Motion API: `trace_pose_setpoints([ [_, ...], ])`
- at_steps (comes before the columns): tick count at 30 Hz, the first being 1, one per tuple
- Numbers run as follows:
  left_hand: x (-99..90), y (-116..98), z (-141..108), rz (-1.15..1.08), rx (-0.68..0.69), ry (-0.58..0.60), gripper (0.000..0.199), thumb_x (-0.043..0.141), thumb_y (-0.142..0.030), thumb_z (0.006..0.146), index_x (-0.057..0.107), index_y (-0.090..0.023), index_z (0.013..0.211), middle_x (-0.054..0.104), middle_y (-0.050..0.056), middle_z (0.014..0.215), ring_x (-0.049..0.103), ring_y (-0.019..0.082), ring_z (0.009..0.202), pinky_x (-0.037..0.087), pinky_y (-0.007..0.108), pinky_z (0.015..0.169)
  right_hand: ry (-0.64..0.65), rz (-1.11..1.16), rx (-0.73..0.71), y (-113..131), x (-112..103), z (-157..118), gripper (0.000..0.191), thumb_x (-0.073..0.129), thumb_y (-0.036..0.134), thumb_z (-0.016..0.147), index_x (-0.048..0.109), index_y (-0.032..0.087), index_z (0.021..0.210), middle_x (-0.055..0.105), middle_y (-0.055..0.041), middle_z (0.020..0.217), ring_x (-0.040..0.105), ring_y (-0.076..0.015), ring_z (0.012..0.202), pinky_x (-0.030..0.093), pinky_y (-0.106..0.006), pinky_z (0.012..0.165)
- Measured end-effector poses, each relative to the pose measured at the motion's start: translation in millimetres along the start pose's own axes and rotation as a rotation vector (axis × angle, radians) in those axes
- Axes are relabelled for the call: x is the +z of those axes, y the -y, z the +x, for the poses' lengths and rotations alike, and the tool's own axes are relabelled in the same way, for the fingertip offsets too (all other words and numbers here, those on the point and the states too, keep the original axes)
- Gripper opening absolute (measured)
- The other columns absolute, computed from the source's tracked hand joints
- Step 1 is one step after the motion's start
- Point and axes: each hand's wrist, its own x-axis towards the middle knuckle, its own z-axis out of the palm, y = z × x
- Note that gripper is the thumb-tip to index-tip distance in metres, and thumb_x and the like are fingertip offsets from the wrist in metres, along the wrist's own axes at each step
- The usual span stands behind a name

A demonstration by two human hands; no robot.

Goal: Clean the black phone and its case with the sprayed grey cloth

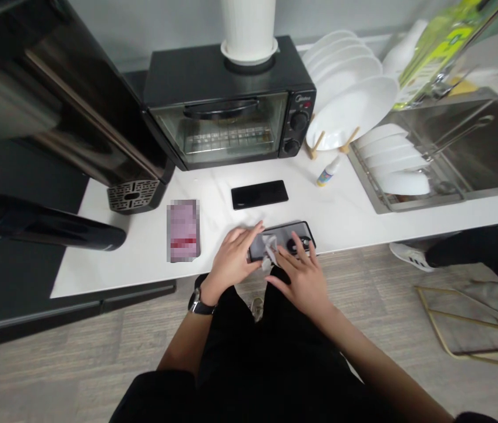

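Note:
A grey-backed phone with a black rim (282, 234) and a dark camera area lies at the counter's front edge. My left hand (235, 256), with a watch on its wrist, grips the phone's left end between thumb and fingers. On the phone's back sits a crumpled white tissue (270, 245), pinned by the fingertips of my right hand (305, 281). The other fingers of that hand spread over the camera end. Behind them a second phone (260, 194) lies with its black face up. A small spray bottle (329, 172) stands to the right.
A blurred-out purple-pink flat item (183, 231) lies on the white counter (121, 258) at left. Behind are a toaster oven (231, 111), a black dispenser (138, 191) and a rack of white plates (355, 111). A sink (473, 158) holds bowls at right; a person's leg (464, 255) is near.

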Motion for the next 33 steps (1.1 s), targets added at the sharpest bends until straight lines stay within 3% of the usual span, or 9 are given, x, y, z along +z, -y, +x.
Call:
trace_pose_setpoints([
  [3,-2.3,-1.4,2.2,-0.008,0.012,-0.008,0.108,0.085,-0.035,0.085,0.018,-0.030,0.170,0.060,0.005,0.155,0.052,0.030,0.132,0.041,0.047,0.118,-0.084,-0.100,0.128,-37.6,-19.2,-13.6,0.056,0.055,0.054,0.105,0.058,0.022,0.151,0.064,-0.0085,0.150,0.021,-0.0411,0.162,0.020,-0.074,0.126],
  [5,-2.1,-0.5,3.7,-0.006,0.020,-0.005,0.108,0.085,-0.040,0.084,0.020,-0.030,0.169,0.060,0.006,0.155,0.053,0.031,0.132,0.041,0.048,0.118,-0.126,-0.123,0.182,-41.5,-17.0,-7.9,0.058,0.054,0.055,0.105,0.056,0.019,0.152,0.063,-0.0115,0.151,0.017,-0.0421,0.163,0.019,-0.075,0.125],
  [10,2.3,3.9,3.0,0.005,0.022,0.001,0.096,0.073,-0.018,0.088,0.021,-0.028,0.169,0.061,0.006,0.154,0.053,0.030,0.131,0.043,0.046,0.116,-0.073,0.018,0.019,19.2,23.8,28.0,0.077,0.056,0.065,0.100,0.056,0.006,0.149,0.051,-0.0229,0.160,0.027,-0.0428,0.160,0.029,-0.067,0.126],
  [13,3.5,3.9,0.5,0.023,0.011,0.003,0.102,0.065,-0.004,0.082,0.020,-0.029,0.170,0.059,0.003,0.156,0.053,0.028,0.131,0.043,0.045,0.117,-0.032,0.102,-0.084,40.7,30.0,28.9,0.072,0.057,0.063,0.101,0.060,0.009,0.147,0.057,-0.0189,0.155,0.033,-0.0397,0.158,0.030,-0.065,0.127],
  [17,0.7,-0.2,0.4,0.009,-0.014,-0.003,0.105,0.079,-0.020,0.083,0.019,-0.030,0.169,0.059,0.004,0.156,0.052,0.030,0.135,0.042,0.047,0.118,-0.020,0.031,-0.010,-1.5,3.4,4.0,0.058,0.056,0.055,0.105,0.057,0.022,0.152,0.062,-0.0087,0.153,0.029,-0.0375,0.160,0.025,-0.069,0.127],
  [21,-2.2,-1.8,4.4,-0.005,-0.004,-0.009,0.107,0.085,-0.039,0.084,0.020,-0.031,0.169,0.060,0.006,0.155,0.053,0.031,0.134,0.041,0.049,0.118,-0.113,-0.099,0.165,-43.5,-15.0,-8.1,0.056,0.051,0.050,0.107,0.052,0.022,0.156,0.061,-0.0082,0.153,0.022,-0.0395,0.162,0.019,-0.073,0.126],
  [23,-1.5,-0.4,6.0,-0.002,0.008,-0.005,0.105,0.084,-0.037,0.085,0.020,-0.030,0.169,0.060,0.006,0.155,0.053,0.031,0.133,0.041,0.048,0.118,-0.121,-0.089,0.170,-34.4,-6.7,1.5,0.061,0.052,0.054,0.106,0.053,0.017,0.155,0.057,-0.0108,0.157,0.021,-0.0416,0.162,0.020,-0.073,0.126],
  [29,3.3,5.0,3.0,0.015,0.003,0.014,0.102,0.062,-0.002,0.081,0.021,-0.030,0.170,0.059,0.003,0.156,0.052,0.028,0.132,0.045,0.045,0.116,-0.039,0.125,-0.062,40.9,31.2,30.1,0.072,0.056,0.062,0.101,0.057,0.008,0.150,0.055,-0.0180,0.157,0.031,-0.0393,0.159,0.029,-0.065,0.127],
  [33,1.2,2.4,1.7,0.011,-0.009,0.010,0.106,0.074,-0.012,0.082,0.019,-0.031,0.170,0.057,0.004,0.158,0.051,0.030,0.135,0.043,0.048,0.118,-0.031,0.053,-0.007,9.4,12.5,7.1,0.057,0.055,0.055,0.105,0.059,0.021,0.150,0.060,-0.0093,0.154,0.026,-0.0382,0.161,0.024,-0.071,0.127],
])
